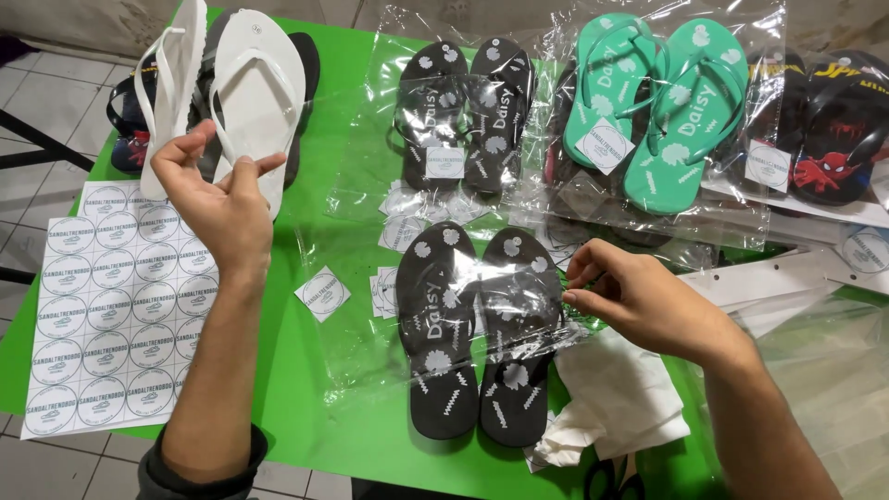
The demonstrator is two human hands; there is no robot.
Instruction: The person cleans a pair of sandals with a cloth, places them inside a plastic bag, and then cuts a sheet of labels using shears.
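Head view, looking down on a green table (343,389): nearest lies a pair of black flip-flops (477,329) with white flower prints, soles up to the camera and side by side, partly inside a clear plastic bag (361,278) that spreads out to the left. At their right edge the right hand (644,301) has thumb and forefinger pinched together on the bag's clear film just beside the right sandal's upper edge, the other fingers curled loosely behind; whether they touch the sandal itself cannot be told. Under that wrist sits crumpled white paper (616,398). On the near left a sheet of round white stickers (106,306) lies flat, and one loose square sticker (323,293) rests between the sheet and the bag. Above the sheet the left hand (218,199) is raised off the table, well apart from the black pair, its thumb and forefinger tips closed together with the remaining fingers spread loosely; what sits between the tips is too small to tell. Farther back, white flip-flops (250,88) lie on a dark pile at the left, a bagged black pair (468,111) in the middle, a bagged green pair (662,111) to the right, and dark printed sandals (829,125) at the far right.
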